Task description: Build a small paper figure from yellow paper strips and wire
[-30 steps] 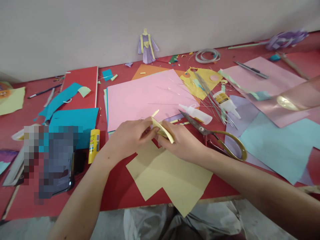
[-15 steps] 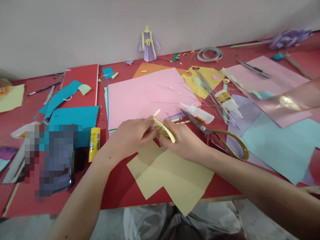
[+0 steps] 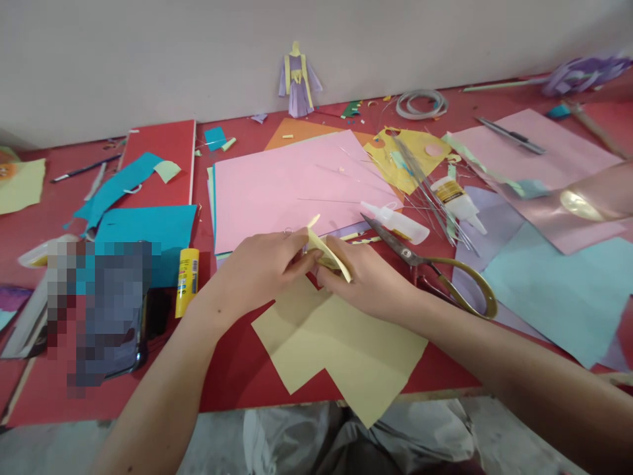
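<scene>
Between my two hands is a small curved piece of yellow paper (image 3: 332,256). My left hand (image 3: 271,264) pinches its left side with thumb and fingers. On the other side my right hand (image 3: 363,274) is closed around its right edge; the fingertips of both hands partly hide it. Beneath them lies a larger sheet of pale yellow paper (image 3: 341,336) with a notched outline, reaching over the table's front edge. Scissors (image 3: 408,254) with yellow handles rest just right of my right hand. A yellow glue stick (image 3: 187,282) stands near my left forearm.
Pink paper sheets (image 3: 287,178) lie behind the hands. Two glue bottles (image 3: 400,223) and thin wires (image 3: 425,178) are at the right, with a craft knife (image 3: 512,135) farther back. A phone (image 3: 116,303) lies left. A paper doll (image 3: 299,82) leans on the wall.
The view has shifted slightly. Both hands keep hold of the small yellow paper, which has bent or turned a little between the fingers.
</scene>
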The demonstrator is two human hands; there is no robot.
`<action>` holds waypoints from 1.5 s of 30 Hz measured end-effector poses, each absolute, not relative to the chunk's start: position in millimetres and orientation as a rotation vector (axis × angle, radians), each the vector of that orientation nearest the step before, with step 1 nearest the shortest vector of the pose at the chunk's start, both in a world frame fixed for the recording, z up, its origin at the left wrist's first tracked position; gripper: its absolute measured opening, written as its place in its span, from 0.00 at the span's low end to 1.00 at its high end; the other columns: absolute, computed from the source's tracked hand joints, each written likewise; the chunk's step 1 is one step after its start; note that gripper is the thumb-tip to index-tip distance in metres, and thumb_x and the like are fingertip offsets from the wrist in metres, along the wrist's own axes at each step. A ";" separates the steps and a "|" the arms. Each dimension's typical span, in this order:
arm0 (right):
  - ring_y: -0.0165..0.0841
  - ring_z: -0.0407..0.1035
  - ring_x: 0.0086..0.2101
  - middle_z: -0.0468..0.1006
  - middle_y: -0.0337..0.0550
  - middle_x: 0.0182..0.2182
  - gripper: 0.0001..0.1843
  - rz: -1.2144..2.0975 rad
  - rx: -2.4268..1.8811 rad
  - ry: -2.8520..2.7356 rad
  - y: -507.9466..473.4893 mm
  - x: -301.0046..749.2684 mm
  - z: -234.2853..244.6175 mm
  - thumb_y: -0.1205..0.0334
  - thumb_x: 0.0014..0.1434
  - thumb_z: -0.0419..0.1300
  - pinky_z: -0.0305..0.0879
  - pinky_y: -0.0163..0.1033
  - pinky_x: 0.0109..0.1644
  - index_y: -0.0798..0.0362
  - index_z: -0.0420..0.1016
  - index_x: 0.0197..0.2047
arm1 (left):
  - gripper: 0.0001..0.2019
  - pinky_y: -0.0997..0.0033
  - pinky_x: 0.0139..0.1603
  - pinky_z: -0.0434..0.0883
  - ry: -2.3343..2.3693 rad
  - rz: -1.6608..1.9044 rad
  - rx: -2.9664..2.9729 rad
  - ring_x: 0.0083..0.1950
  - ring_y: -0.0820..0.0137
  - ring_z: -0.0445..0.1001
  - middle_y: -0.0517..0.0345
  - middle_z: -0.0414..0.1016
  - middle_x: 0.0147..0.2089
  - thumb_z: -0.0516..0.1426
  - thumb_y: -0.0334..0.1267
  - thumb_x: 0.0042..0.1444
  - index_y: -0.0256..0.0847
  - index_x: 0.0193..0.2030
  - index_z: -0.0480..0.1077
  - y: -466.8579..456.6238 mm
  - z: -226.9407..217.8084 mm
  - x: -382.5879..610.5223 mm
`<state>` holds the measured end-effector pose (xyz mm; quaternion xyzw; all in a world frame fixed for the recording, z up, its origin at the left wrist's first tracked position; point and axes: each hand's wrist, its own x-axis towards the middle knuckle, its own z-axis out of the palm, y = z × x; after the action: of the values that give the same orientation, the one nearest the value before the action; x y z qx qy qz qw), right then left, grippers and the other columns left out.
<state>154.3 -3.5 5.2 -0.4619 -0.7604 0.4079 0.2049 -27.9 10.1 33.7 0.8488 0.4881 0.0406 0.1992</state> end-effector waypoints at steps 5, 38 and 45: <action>0.31 0.66 0.26 0.73 0.39 0.26 0.03 1.115 -1.311 -2.151 -2.9 154.0 7.1 0.65 0.59 0.53 0.52 0.35 0.29 0.51 0.61 0.33 | 0.11 0.72 0.27 0.58 1.365 0.106 2.380 0.29 0.70 0.70 0.58 0.74 0.32 0.49 0.42 0.66 0.40 0.37 0.67 10.7 33.9 -27.5; 0.32 0.67 0.26 0.73 0.40 0.26 0.03 1.004 -1.342 -2.274 -5.9 153.9 7.6 0.64 0.59 0.52 0.52 0.35 0.28 0.51 0.60 0.33 | 0.12 0.69 0.31 0.61 1.382 0.000 2.476 0.37 0.63 0.75 0.54 0.76 0.38 0.47 0.45 0.68 0.40 0.45 0.67 6.8 35.6 -25.5; 0.31 0.68 0.26 0.74 0.40 0.28 0.02 0.947 -1.266 -2.318 -7.1 156.0 4.8 0.66 0.60 0.53 0.52 0.34 0.28 0.52 0.61 0.35 | 0.15 0.69 0.36 0.66 1.360 -0.060 2.537 0.43 0.62 0.77 0.54 0.78 0.43 0.46 0.43 0.68 0.42 0.54 0.66 4.7 39.3 -23.4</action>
<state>156.0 -7.1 4.8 -0.4448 -0.8146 0.3327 0.1670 -23.4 4.7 39.3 0.8737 0.4681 -0.0207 0.1308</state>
